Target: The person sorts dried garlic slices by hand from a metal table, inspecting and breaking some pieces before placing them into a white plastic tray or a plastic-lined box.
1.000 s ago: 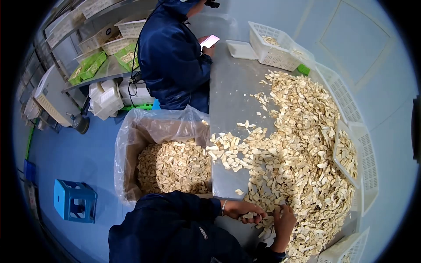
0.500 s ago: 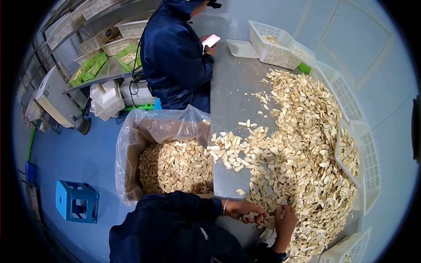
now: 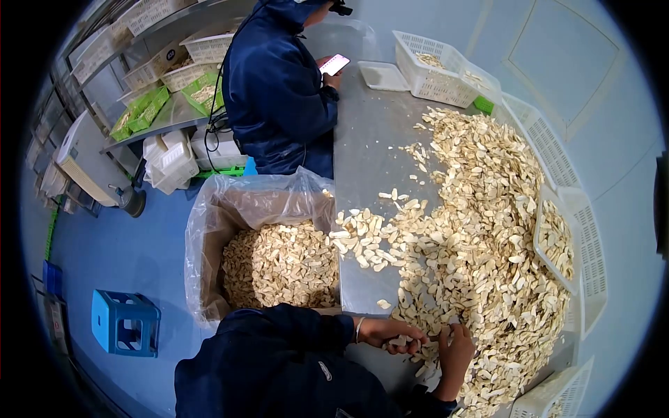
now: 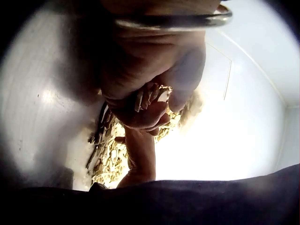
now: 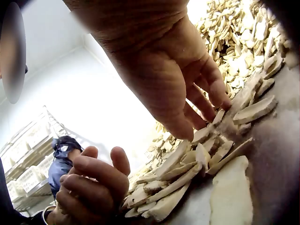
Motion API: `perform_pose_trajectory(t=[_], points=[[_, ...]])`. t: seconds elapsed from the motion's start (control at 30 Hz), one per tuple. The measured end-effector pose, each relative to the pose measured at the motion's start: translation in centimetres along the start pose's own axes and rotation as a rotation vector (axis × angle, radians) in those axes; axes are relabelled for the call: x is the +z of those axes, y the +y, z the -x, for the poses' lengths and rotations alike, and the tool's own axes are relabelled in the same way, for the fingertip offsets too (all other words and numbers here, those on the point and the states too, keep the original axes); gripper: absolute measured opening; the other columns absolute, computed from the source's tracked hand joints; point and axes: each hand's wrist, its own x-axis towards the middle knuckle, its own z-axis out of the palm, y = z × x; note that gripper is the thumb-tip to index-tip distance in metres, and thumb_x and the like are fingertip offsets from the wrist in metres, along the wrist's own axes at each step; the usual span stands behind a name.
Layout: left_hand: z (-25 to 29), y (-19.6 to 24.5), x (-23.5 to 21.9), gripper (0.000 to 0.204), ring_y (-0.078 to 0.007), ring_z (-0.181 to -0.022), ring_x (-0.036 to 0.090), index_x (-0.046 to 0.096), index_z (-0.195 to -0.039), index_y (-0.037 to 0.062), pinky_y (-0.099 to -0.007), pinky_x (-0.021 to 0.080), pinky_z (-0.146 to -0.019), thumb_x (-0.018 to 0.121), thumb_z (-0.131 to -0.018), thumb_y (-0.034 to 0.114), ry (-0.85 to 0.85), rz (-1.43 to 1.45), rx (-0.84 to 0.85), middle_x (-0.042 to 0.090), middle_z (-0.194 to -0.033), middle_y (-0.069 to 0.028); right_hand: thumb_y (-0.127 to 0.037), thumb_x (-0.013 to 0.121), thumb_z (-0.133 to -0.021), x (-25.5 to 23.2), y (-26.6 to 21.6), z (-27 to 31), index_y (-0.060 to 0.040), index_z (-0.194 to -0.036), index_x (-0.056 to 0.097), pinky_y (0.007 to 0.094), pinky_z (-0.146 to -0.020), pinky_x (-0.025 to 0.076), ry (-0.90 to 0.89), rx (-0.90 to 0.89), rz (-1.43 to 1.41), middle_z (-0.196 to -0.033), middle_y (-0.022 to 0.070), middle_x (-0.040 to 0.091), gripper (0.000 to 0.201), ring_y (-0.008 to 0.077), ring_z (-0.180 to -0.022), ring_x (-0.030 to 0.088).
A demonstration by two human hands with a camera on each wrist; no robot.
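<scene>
My left hand [image 3: 392, 334] holds a few pale dried slices [image 4: 147, 96] in its curled fingers, over the near edge of the big heap [image 3: 488, 237] of such slices on the metal table. Just to its right, my right hand [image 3: 456, 352] reaches down into the heap. In the right wrist view its fingers [image 5: 213, 86] are spread and slightly bent, with the tips at loose slices [image 5: 178, 168] on the table. The left hand [image 5: 93, 183] shows below it there, its palm side partly hidden by its own fingers.
A plastic-lined box [image 3: 202, 244] of slices stands left of the metal table [image 3: 366, 153]. White baskets [image 3: 435, 87] line the far and right sides. A person [image 3: 279, 90] holding a phone [image 3: 334, 65] stands at the far left side. A blue stool [image 3: 125, 324] is on the floor.
Both hands stay almost in place at the heap, with the left still holding slices. The whole view shifts slightly; the other person barely moves.
</scene>
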Motion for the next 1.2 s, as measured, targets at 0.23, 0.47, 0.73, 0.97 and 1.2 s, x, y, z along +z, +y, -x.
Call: perform_pose_trajectory(t=[0.23, 0.47, 0.73, 0.97, 1.2], points=[[0.1, 0.8, 0.7, 0.037, -0.0088, -0.06, 0.049, 0.056, -0.123, 0.0019, -0.0225, 0.035, -0.043, 0.047, -0.105, 0.033, 0.072, 0.082, -0.017, 0.061, -0.086, -0.0052, -0.021, 0.07, -0.087, 0.3, 0.3, 0.0, -0.0024, -0.104, 0.069, 0.047, -0.081, 0.054, 0.004, 0.003, -0.008, -0.111, 0.0196, 0.069, 0.025, 0.0403, -0.094, 0.068], [0.6, 1.2, 1.3, 0.032, -0.0079, -0.061, 0.048, 0.056, -0.122, 0.0025, -0.0218, 0.034, -0.045, 0.046, -0.106, 0.029, 0.062, 0.052, -0.005, 0.059, -0.086, -0.0043, -0.02, 0.071, -0.085, 0.0, 0.1, -0.1, -0.0031, -0.105, 0.069, 0.0454, -0.084, 0.053, -0.006, 0.014, 0.0, -0.113, 0.0175, 0.068, 0.026, 0.0388, -0.097, 0.067], [0.7, 1.9, 2.1, 0.032, -0.0078, -0.058, 0.049, 0.057, -0.122, 0.0024, -0.0215, 0.035, -0.045, 0.044, -0.106, 0.026, 0.119, 0.082, -0.031, 0.059, -0.085, -0.0049, -0.017, 0.073, -0.082, -0.3, -0.4, -0.1, -0.0039, -0.108, 0.068, 0.0451, -0.085, 0.053, -0.02, 0.043, 0.001, -0.115, 0.0162, 0.067, 0.03, 0.0377, -0.099, 0.066], [0.4, 1.3, 1.3, 0.032, -0.0076, -0.059, 0.05, 0.057, -0.122, -0.0003, -0.0211, 0.036, -0.045, 0.043, -0.106, 0.024, 0.077, 0.06, 0.039, 0.06, -0.085, -0.0055, -0.017, 0.073, -0.083, 0.1, 0.2, -0.2, -0.0024, -0.108, 0.067, 0.0457, -0.085, 0.053, -0.027, 0.031, -0.022, -0.116, 0.0181, 0.066, 0.03, 0.0389, -0.099, 0.066], [-0.2, 0.6, 0.3, 0.033, -0.0069, -0.059, 0.048, 0.053, -0.127, -0.0003, -0.0208, 0.036, -0.046, 0.042, -0.107, 0.024, 0.037, 0.085, 0.032, 0.059, -0.087, -0.0042, -0.016, 0.071, -0.084, 0.3, 0.3, -0.3, -0.002, -0.108, 0.067, 0.0457, -0.084, 0.053, -0.01, 0.014, -0.015, -0.115, 0.0194, 0.066, 0.029, 0.0393, -0.099, 0.066]])
